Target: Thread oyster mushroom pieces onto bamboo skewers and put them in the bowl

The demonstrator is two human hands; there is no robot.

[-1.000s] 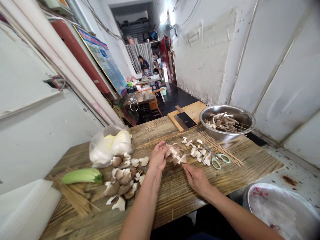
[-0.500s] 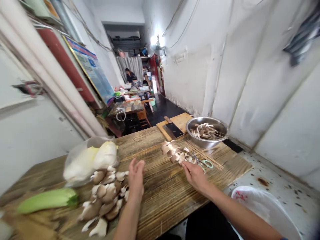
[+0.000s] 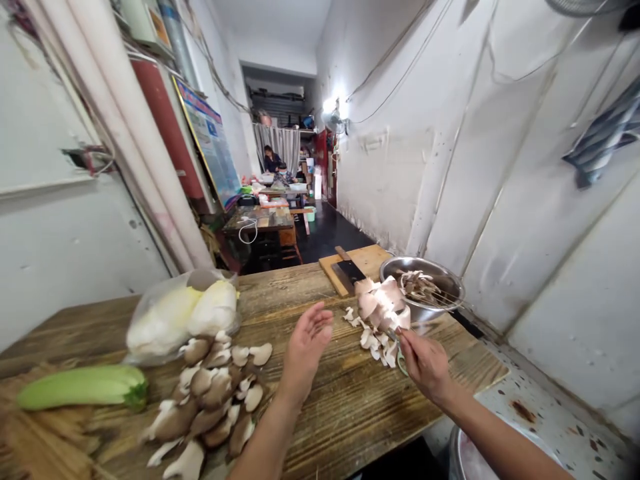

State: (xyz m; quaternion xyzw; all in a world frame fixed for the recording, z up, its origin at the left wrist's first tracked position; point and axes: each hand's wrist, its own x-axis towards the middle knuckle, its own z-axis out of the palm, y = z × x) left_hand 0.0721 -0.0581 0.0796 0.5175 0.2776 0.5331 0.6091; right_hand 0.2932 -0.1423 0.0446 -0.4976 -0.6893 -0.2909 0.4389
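Observation:
My right hand is closed on the near end of a skewer of oyster mushrooms, lifted above the table. The stick itself is mostly hidden by the caps and my fingers. My left hand hovers over the middle of the table, fingers apart, with nothing in it. Left of it lies a pile of loose oyster mushrooms. Small mushroom pieces lie below the skewer, beside the green handle of scissors, partly covered by my right hand.
A steel bowl with skewered mushrooms stands at the right, next to a cutting board bearing a cleaver. Bagged cabbages and a green squash lie left. A person is far back.
My right hand has raised the mushroom skewer and moved it right, towards the bowl. My left hand has shifted right, away from the pile. The camera view has turned slightly.

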